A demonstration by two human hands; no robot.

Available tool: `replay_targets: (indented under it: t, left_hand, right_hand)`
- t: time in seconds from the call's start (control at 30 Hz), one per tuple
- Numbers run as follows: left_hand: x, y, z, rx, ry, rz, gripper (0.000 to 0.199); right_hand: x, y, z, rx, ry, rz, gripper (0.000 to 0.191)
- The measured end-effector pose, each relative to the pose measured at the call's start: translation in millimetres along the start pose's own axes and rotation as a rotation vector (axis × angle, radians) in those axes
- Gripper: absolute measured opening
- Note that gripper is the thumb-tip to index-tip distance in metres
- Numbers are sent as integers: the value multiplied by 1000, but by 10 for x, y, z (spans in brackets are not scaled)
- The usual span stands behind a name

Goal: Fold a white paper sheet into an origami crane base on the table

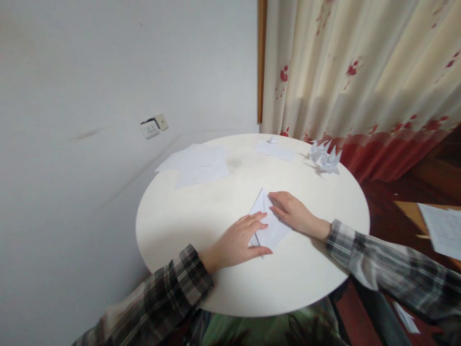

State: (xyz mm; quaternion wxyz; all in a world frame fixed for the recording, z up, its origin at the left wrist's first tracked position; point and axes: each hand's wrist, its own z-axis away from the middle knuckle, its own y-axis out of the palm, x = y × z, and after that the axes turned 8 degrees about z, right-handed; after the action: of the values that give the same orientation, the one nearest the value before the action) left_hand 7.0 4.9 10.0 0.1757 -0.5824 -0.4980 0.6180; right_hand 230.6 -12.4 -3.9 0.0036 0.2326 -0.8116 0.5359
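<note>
A partly folded sheet of white paper (274, 232) lies on the round white table (173, 216), its pointed tip facing away from me. My left hand (241, 239) rests flat on its left side, fingers spread over a folded flap and thumb near the lower edge. At the upper right edge of the paper is my right hand (293, 210), fingers stretched out and thumb apart, touching the paper. Neither hand grips it.
Loose white sheets (201, 163) lie at the table's back left. Folded paper cranes (326, 157) stand at the back right. Near the far edge are another sheet (275, 151) and a small folded paper piece (272, 140). A wall (90, 158) borders the left, a curtain (345, 96) the back.
</note>
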Motion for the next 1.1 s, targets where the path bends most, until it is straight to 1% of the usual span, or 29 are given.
replay_targets:
  t: [0.07,0.13,0.2,0.3,0.37,0.43,0.57,0.67,0.77,0.87,0.93,1.0,1.1]
  left_hand:
    - [8,6,0,-52,-29,37,44]
    - [30,16,-7,-91,-69,21,42]
    - [65,23,-16,-78,-101,-53,49]
    - [117,10,-29,-15,-120,-167,62]
    - [136,-18,-34,1,-104,-202,67]
    - [140,-55,-41,-9,-83,-221,66]
    - [130,-103,-69,-53,-54,-254,51]
    - [133,-103,-101,-63,-43,-275,49]
    - [141,-97,-124,-63,-33,-281,48]
    - [142,-100,-127,-54,-20,-281,48]
    - [141,-98,-118,-48,-18,-288,49]
    - [142,-90,-105,-44,-20,-298,50]
    - [146,-80,-89,-44,-24,-299,50]
  right_hand:
    - [-14,4,-4,15,35,-82,33]
    - [-14,14,-8,14,85,-216,32]
    - [-7,30,-16,-3,160,-397,34]
    - [4,49,-34,-14,287,-609,38]
    - [9,50,-48,-8,341,-644,39]
    - [12,42,-60,-5,350,-623,36]
    - [10,20,-78,-45,313,-520,24]
    - [5,15,-83,-54,299,-475,21]
    - [-3,31,-82,-17,240,-444,29]
    - [-23,53,-85,11,133,-342,41]
    - [-44,53,-93,42,83,-285,46]
    - [-72,37,-103,92,48,-276,48]
    - [-122,2,-110,147,-1,-327,49]
